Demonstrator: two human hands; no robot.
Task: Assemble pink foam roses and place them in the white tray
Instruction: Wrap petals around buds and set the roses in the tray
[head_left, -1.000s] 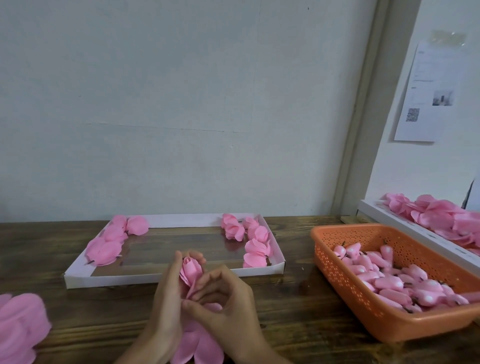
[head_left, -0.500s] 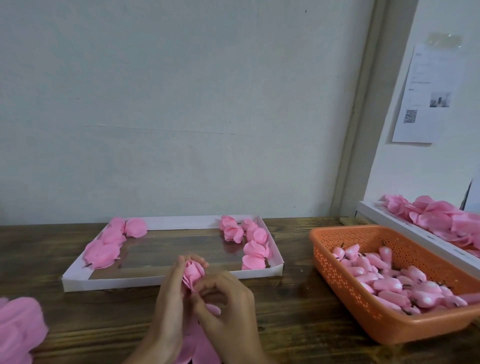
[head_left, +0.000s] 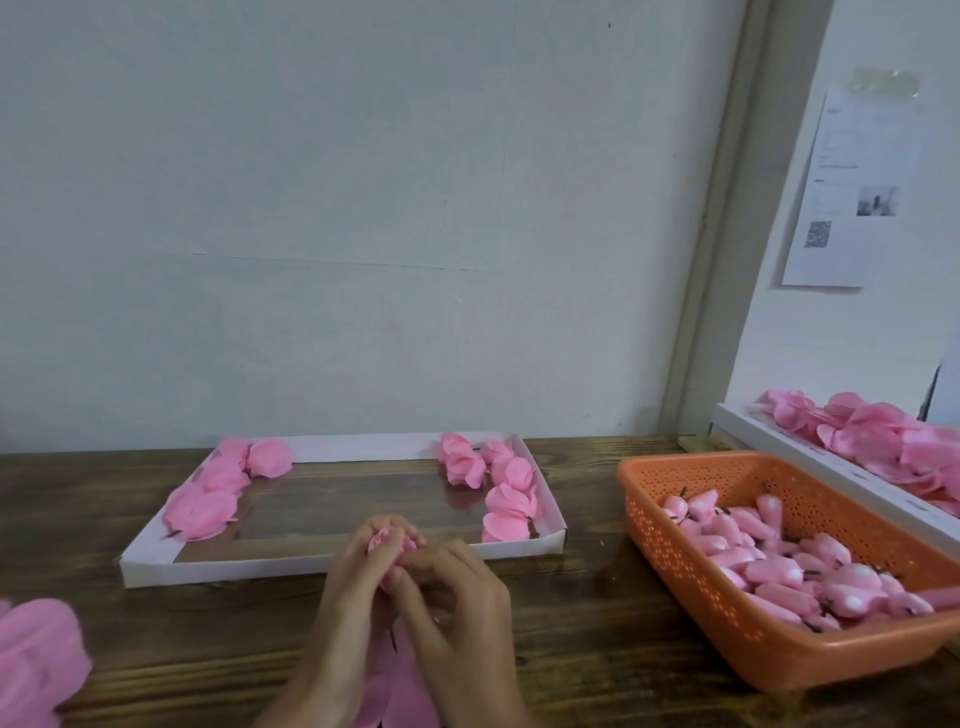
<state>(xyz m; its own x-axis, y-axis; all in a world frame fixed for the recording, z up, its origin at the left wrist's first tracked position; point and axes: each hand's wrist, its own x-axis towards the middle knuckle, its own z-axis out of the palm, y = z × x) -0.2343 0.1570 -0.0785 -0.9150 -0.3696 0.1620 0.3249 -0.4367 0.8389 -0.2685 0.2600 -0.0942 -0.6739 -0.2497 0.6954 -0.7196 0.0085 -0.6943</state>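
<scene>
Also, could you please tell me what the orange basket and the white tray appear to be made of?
Orange basket: moulded plastic, matte, judging by its perforated walls. White tray: probably thin card, given its flat folded walls; the glossy floor may be clear film.

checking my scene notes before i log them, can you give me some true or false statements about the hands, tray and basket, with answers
1. The left hand and right hand hold one pink rose together. True.
2. The orange basket is empty. False: it holds many pink buds.
3. Finished roses lie at both the left and right ends of the white tray. True.
4. The basket stands left of the tray. False: it stands to the tray's right.
5. A printed sheet hangs on the wall at the right. True.
</scene>
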